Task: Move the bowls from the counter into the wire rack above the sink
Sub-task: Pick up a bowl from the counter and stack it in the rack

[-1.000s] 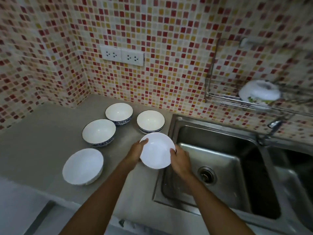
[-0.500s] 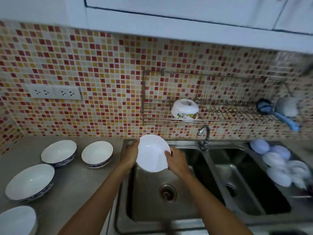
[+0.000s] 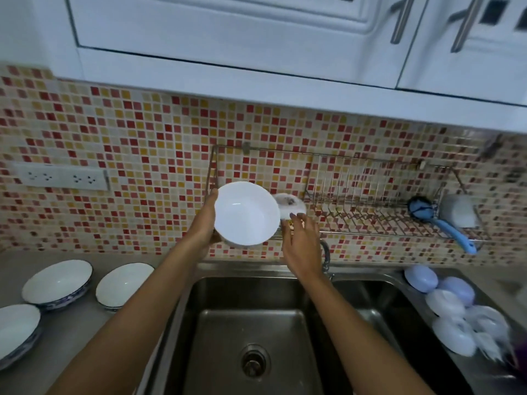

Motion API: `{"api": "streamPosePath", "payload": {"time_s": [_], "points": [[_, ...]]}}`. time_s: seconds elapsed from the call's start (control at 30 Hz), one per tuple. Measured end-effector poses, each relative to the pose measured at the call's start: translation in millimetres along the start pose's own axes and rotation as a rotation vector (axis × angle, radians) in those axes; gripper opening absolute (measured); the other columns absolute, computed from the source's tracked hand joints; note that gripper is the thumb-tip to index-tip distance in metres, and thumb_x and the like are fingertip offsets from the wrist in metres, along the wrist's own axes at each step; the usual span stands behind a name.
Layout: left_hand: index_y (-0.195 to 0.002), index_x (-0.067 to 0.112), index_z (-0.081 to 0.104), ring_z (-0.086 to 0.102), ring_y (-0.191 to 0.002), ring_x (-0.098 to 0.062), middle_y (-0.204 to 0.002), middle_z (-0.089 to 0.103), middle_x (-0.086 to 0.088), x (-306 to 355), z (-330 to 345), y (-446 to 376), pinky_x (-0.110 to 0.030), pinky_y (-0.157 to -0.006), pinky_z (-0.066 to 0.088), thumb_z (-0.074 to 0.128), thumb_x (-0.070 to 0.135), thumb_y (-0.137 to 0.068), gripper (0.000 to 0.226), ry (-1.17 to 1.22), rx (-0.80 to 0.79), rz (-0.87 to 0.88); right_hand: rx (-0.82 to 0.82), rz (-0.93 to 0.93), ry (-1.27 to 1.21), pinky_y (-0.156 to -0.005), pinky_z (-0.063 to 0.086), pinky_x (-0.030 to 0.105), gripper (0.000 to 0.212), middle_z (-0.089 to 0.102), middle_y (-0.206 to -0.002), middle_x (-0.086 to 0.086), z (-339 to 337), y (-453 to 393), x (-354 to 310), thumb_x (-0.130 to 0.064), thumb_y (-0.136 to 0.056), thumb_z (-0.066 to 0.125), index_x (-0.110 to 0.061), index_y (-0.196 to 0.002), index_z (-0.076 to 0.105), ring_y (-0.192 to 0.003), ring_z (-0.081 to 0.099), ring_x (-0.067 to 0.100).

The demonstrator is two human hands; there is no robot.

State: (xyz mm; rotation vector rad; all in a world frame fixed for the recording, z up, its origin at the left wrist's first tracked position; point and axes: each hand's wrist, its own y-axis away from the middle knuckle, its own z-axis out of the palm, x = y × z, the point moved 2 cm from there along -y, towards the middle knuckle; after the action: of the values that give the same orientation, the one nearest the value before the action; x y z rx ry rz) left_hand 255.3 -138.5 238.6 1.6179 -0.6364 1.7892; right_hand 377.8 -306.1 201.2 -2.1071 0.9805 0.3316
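Observation:
A plain white bowl [image 3: 246, 213] is tilted toward me at the left end of the wire rack [image 3: 368, 218], held by my left hand [image 3: 206, 220] on its left rim. My right hand [image 3: 302, 240] is off the bowl, fingers spread, just to its right. Behind the held bowl an upside-down patterned bowl [image 3: 291, 206] rests in the rack. Three bowls with blue-patterned outsides stay on the counter at the lower left: one [image 3: 58, 283], a second [image 3: 124, 285], and a third [image 3: 17, 330] cut off by the frame edge.
A steel double sink [image 3: 251, 323] lies under my arms, with a tap [image 3: 325, 253] between the basins. A blue brush [image 3: 439, 220] and a cup holder [image 3: 459, 210] occupy the rack's right end. Pale lids and plastic items [image 3: 450, 306] lie right of the sink. Cupboards [image 3: 228, 32] hang overhead.
The white bowl rose from over the sink up to the rack's left end. My right hand came off its rim and opened. The view tilted upward.

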Motion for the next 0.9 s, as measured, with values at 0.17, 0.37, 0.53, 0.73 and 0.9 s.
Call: {"api": "streamPosePath", "payload": {"time_s": [0.17, 0.37, 0.53, 0.73, 0.9], "points": [[-0.131, 0.028, 0.045, 0.053, -0.104, -0.023, -0.127, 0.051, -0.006, 25.1, 17.1, -15.0, -0.038, -0.085, 0.051, 0.037, 0.055, -0.094, 0.047, -0.02, 0.032, 0.15, -0.199, -0.051, 0.145, -0.116, -0.004, 0.035, 0.068, 0.003, -0.161, 0.011, 6.6, -18.5, 22.7, -0.048, -0.101, 0.024, -0.008, -0.152, 0.006, -0.148, -0.006, 0.025], [-0.143, 0.028, 0.035, 0.046, -0.126, -0.03, -0.147, 0.039, -0.008, 30.8, 33.0, -34.4, -0.043, -0.099, 0.046, 0.051, 0.057, -0.087, 0.066, -0.354, 0.105, 0.351, -0.312, -0.137, 0.274, -0.119, -0.008, 0.036, 0.07, -0.009, -0.16, 0.012, 21.9, -13.1, 43.0, -0.05, -0.1, 0.015, -0.006, -0.151, -0.004, -0.145, -0.016, 0.02], [-0.146, 0.022, 0.03, 0.04, -0.13, -0.031, -0.144, 0.033, -0.016, 18.2, 49.0, -47.3, -0.03, -0.105, 0.032, 0.06, 0.048, -0.086, 0.073, -0.743, 0.113, 0.484, -0.234, -0.23, 0.325, -0.118, -0.008, 0.036, 0.067, -0.001, -0.16, 0.012, 32.2, -9.1, 54.7, -0.049, -0.101, 0.015, -0.006, -0.151, 0.002, -0.147, -0.01, 0.021], [-0.146, 0.02, 0.031, 0.031, -0.13, -0.037, -0.144, 0.035, -0.017, 3.9, 49.2, -67.2, -0.048, -0.109, 0.035, 0.068, 0.036, -0.081, 0.077, -1.195, 0.131, 0.629, -0.162, -0.258, 0.329, -0.119, -0.002, 0.039, 0.069, 0.005, -0.16, 0.011, 36.8, -8.9, 58.2, -0.051, -0.1, 0.021, -0.006, -0.15, 0.007, -0.147, -0.003, 0.021], [-0.142, 0.019, 0.04, 0.034, -0.129, -0.041, -0.143, 0.04, -0.018, -8.1, 45.7, -81.8, -0.05, -0.108, 0.033, 0.078, 0.034, -0.071, 0.082, -1.338, 0.097, 0.616, -0.157, -0.262, 0.291, -0.12, 0.006, 0.043, 0.074, 0.002, -0.159, 0.009, 39.2, -8.1, 58.9, -0.056, -0.097, 0.019, -0.006, -0.15, 0.005, -0.147, -0.003, 0.021]]}}
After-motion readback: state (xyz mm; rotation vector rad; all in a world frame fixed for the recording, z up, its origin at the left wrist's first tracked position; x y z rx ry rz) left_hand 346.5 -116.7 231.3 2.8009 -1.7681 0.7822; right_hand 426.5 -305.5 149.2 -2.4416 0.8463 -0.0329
